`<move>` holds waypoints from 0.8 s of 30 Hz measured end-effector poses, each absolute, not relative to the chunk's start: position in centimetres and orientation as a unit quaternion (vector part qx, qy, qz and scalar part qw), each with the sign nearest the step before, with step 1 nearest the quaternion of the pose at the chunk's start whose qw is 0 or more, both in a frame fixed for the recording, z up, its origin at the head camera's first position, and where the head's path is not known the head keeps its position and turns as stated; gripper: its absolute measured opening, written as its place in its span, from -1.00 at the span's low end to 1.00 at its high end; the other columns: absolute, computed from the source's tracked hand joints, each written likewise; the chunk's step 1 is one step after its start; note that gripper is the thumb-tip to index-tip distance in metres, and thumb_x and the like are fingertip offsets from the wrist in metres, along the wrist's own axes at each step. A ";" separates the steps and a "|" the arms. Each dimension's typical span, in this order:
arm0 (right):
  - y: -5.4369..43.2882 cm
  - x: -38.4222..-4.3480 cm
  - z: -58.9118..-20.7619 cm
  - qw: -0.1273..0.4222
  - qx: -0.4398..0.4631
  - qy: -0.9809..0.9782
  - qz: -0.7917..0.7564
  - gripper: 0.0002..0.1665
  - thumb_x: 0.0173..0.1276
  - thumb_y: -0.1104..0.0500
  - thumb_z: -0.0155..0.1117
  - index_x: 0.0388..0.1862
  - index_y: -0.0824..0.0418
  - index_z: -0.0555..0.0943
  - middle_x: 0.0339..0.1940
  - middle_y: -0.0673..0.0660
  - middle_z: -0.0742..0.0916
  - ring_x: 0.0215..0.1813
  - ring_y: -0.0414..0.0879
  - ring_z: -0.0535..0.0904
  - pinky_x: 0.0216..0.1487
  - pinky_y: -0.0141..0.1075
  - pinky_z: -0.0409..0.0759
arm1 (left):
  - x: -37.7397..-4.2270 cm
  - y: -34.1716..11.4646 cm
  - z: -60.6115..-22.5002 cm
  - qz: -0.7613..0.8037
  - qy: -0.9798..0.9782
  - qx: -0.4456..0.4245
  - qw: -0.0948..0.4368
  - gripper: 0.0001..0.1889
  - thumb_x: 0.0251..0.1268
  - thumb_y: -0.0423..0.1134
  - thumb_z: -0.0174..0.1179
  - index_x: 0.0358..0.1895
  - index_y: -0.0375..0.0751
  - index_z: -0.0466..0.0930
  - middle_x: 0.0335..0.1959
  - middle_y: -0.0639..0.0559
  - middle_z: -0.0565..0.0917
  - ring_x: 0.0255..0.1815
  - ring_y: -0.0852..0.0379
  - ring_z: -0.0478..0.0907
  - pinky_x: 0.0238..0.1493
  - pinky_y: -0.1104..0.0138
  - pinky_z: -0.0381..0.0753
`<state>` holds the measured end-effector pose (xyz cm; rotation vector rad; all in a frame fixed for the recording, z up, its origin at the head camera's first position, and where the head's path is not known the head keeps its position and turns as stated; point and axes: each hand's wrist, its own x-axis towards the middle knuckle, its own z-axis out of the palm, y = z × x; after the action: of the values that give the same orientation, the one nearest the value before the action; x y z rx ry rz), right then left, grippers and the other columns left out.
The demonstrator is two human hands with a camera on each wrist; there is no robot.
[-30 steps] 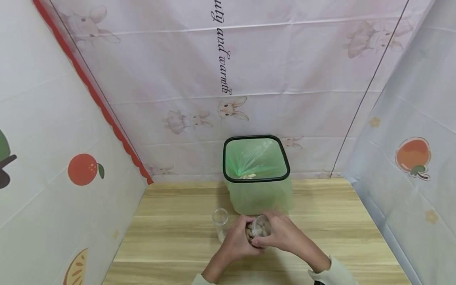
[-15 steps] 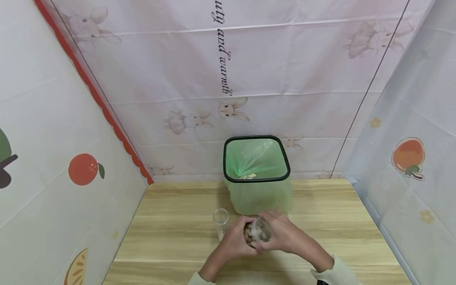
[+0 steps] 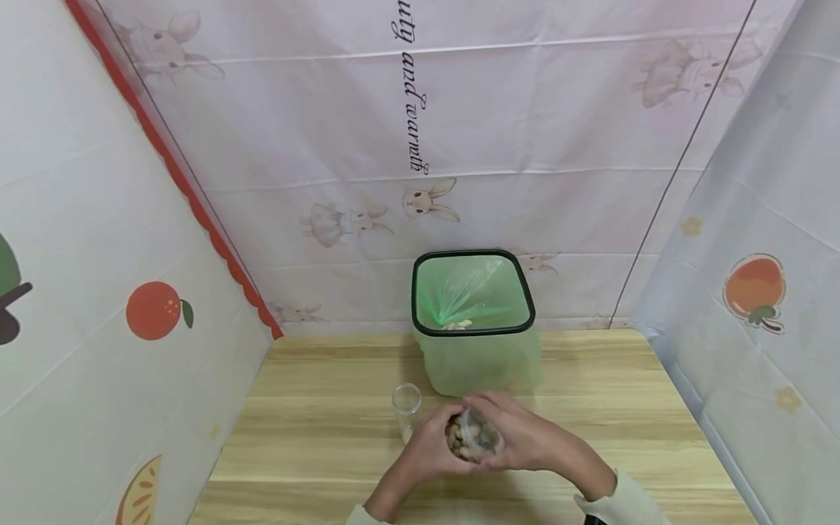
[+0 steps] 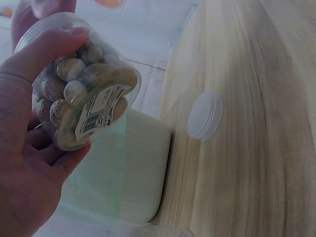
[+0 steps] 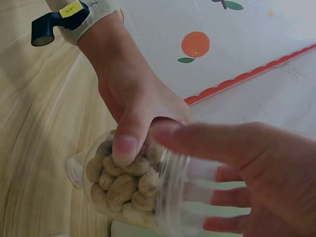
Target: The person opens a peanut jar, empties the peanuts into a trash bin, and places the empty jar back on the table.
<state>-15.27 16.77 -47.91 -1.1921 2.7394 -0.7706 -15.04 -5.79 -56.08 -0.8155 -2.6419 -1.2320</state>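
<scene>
Over the front middle of the table, a clear plastic jar (image 3: 462, 437) of brown, curved, cashew-like nuts is tilted on its side between both hands. The left hand (image 3: 426, 441) grips its body, thumb along the wall; the left wrist view shows the base with a barcode label (image 4: 101, 111). The right hand (image 3: 525, 434) curls round the jar's clear mouth end, its thumb (image 5: 212, 140) at the ridged rim (image 5: 170, 192) and its fingers beyond. A translucent lid (image 4: 205, 116) lies apart on the table in the left wrist view; the hands hide it in the head view.
A clear glass (image 3: 407, 408) stands just left of the left hand. Behind the hands, a pale green bin (image 3: 482, 364) with a black rim and a green bag holds a few pale pieces. Printed cloth walls enclose the wooden table (image 3: 315, 408) at the back and sides.
The hands and the jar have shifted slightly. The right hand's fingers have closed further over the jar's mouth end, and fewer nuts show through that end than a second ago.
</scene>
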 end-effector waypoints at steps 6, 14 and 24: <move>16.4 -15.3 -47.8 0.066 -0.312 0.905 -0.282 0.42 -0.08 -0.39 0.65 0.58 0.34 0.26 0.51 0.35 0.45 0.51 0.31 0.39 0.35 0.22 0.54 | -15.1 -5.6 -56.3 -0.395 -0.874 -0.269 0.086 -0.08 -0.23 0.17 0.69 0.28 -0.11 0.51 0.12 0.06 0.70 0.08 0.22 0.63 0.13 0.33 0.68; 15.6 -15.3 -47.4 0.103 -0.238 0.919 -0.297 0.20 0.10 -0.30 0.60 0.48 0.41 0.37 0.28 0.42 0.60 0.21 0.20 0.61 0.09 0.10 0.66 | -14.9 -4.9 -56.0 -0.395 -0.878 -0.257 0.092 -0.13 -0.23 0.04 0.70 0.24 -0.06 0.48 0.06 0.11 0.63 0.00 0.28 0.58 0.08 0.36 0.68; 15.9 -15.3 -47.1 0.086 -0.272 0.915 -0.285 -0.03 0.13 -0.17 0.60 0.37 0.34 0.49 0.23 0.30 0.66 0.17 0.12 0.64 0.05 0.03 0.68 | -14.8 -5.0 -55.7 -0.387 -0.878 -0.270 0.075 -0.12 -0.20 0.03 0.70 0.26 -0.10 0.43 0.08 0.07 0.62 0.04 0.26 0.57 0.12 0.35 0.68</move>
<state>-15.25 15.87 -47.08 -0.8119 2.7271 -0.8498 -14.84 -5.05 -55.66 -0.8089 -2.6346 -1.1620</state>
